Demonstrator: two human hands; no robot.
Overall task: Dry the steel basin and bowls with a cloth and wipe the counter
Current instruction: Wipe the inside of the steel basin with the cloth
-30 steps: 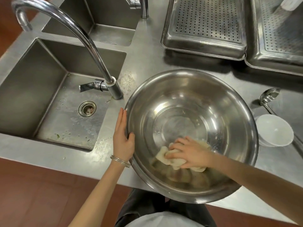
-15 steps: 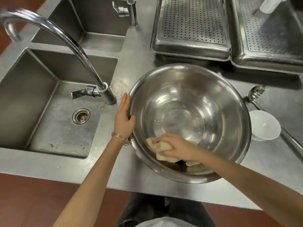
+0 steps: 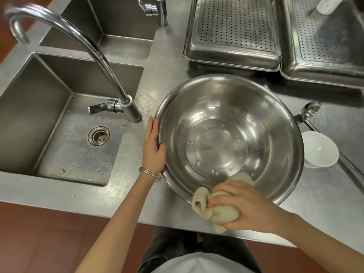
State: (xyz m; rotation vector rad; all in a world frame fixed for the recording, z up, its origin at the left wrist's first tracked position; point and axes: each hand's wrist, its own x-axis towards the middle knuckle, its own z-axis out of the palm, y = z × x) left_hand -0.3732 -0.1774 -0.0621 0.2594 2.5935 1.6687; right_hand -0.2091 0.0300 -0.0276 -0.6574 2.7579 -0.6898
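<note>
My right hand (image 3: 246, 207) has its fingers curled tight around the bunched cloth (image 3: 214, 210), pressing it over the near rim of the steel basin (image 3: 226, 138); part of the cloth lies inside the basin, part hangs outside over the counter (image 3: 122, 194). My left hand (image 3: 154, 148) grips the basin's left rim: thumb hooked inside, fingers together and flat against the outer wall, bangles (image 3: 150, 173) at the wrist. The basin sits open side up, seemingly tipped toward me, near rim close to the counter's front edge. Being round, it has no long axis. Open counter lies left of the basin up to the sink (image 3: 39, 119); the faucet (image 3: 130, 111) base stands just beyond my left fingertips. A white bowl (image 3: 320, 152) and ladle (image 3: 309, 111) crowd the right rim; perforated trays (image 3: 234, 34) lie near the far rim.
</note>
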